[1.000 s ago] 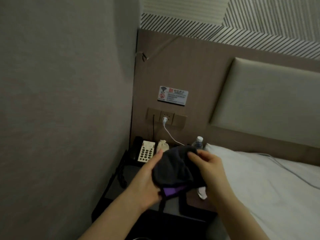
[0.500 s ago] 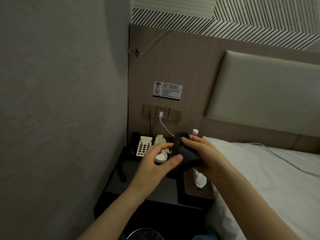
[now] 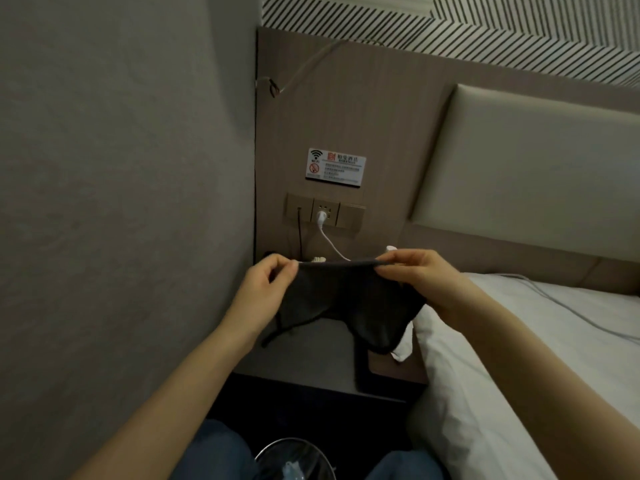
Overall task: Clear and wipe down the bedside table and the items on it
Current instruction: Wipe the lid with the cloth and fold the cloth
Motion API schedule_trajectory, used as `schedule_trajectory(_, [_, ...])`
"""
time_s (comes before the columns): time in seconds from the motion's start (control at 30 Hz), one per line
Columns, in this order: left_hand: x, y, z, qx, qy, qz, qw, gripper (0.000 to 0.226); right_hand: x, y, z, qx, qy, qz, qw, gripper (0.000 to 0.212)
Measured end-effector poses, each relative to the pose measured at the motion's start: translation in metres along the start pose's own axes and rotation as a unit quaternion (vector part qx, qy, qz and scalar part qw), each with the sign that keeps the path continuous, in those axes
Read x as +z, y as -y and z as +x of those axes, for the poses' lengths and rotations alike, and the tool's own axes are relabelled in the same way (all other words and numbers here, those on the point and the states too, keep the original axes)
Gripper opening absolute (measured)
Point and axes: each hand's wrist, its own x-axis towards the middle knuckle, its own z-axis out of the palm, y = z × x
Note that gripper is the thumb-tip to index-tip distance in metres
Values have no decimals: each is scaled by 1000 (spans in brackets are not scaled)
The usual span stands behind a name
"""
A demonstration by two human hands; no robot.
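A dark grey cloth (image 3: 349,299) hangs spread out above the bedside table (image 3: 304,358). My left hand (image 3: 266,289) pinches its upper left corner and my right hand (image 3: 419,275) pinches its upper right corner, so the top edge is stretched straight between them. The cloth hides most of the items at the back of the table; only a bit of a white object (image 3: 318,259) and a bottle cap (image 3: 391,248) peek over its top edge. A crumpled white tissue (image 3: 403,348) lies at the table's right edge below the cloth.
A grey wall stands close on the left. A white cable (image 3: 330,244) runs down from the wall socket (image 3: 323,216). The bed with a white pillow (image 3: 485,375) lies to the right. A waste bin (image 3: 294,459) sits between my knees.
The bunched cloth has been unfolded and is now held stretched by two corners. My hands moved apart and the view tilted down, hiding the phone and pouch behind the cloth.
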Motion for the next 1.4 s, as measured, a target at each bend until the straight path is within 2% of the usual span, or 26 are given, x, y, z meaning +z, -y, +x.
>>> schedule_trajectory(0.1, [-4,-2,8,-16,-36,-26,999,33,3,-4,4,62,3,-20,998,23])
schedule_trajectory(0.23, [-6,-6,12,-40,-48,-68,996,40,6,-9,9,123,0,-98,988,42])
schedule_trajectory(0.33, [-8,-10,12,-88,-21,-114,989,41,4,-18,11,179,7,-36,983,55])
schedule_trajectory(0.43, [-14,-12,13,-156,14,-169,973,34,0,-27,11,217,19,106,970,60])
schedule_trajectory(0.57, [-18,-12,15,-209,-5,-274,939,11,-11,-34,10,200,33,245,948,59])
schedule_trajectory(0.63, [-22,-8,16,-211,-20,-312,926,24,-17,-36,11,163,34,301,939,63])
schedule_trajectory(0.73, [-33,-2,15,-181,56,-307,933,56,-26,-37,15,94,23,327,940,77])
schedule_trajectory(0.8, [-35,-1,15,-150,99,-278,944,66,-27,-36,18,67,-13,283,957,68])
schedule_trajectory(0.93, [-34,-3,15,-107,95,-208,968,67,-27,-35,21,30,-73,252,964,63])
schedule_trajectory(1.1, [-39,4,16,-81,100,-164,978,72,-35,-38,17,-10,-66,206,976,51])
schedule_trajectory(1.4, [-30,7,17,5,-1,-137,991,37,-39,-42,11,-50,-112,152,981,23])
